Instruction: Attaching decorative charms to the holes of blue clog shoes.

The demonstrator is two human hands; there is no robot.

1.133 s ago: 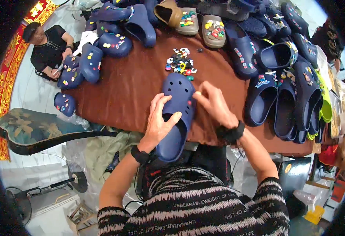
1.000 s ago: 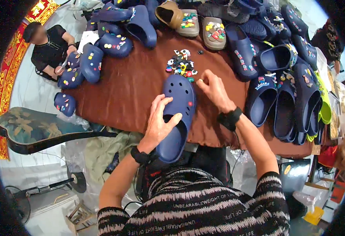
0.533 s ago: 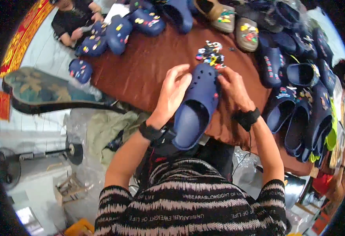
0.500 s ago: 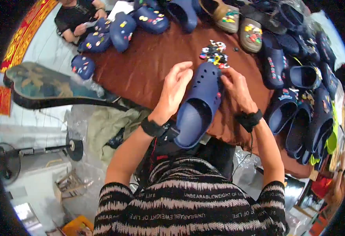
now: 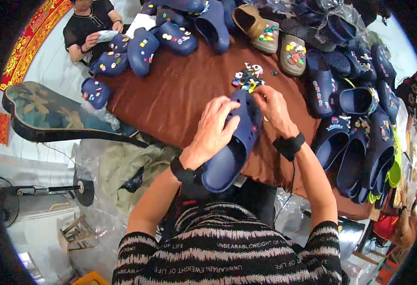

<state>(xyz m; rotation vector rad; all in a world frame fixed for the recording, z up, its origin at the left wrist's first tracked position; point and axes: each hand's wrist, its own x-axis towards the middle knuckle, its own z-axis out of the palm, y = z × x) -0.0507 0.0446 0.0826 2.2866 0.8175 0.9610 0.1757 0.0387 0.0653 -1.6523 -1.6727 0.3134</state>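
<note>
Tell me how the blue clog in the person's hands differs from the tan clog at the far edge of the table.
The blue clog is navy; the tan clog is light brown. The blue clog is held by the left hand and the right hand; the tan clog lies untouched on the brown table. The tan clog's toe is covered in colourful charms, while the blue clog's upper shows hardly any. Both are the same kind of perforated slip-on with an open heel.

free: bare brown tablecloth (image 5: 170,95) left of clog | blocked: charm pile (image 5: 247,78) ahead, shoe rows (image 5: 360,137) right
</note>
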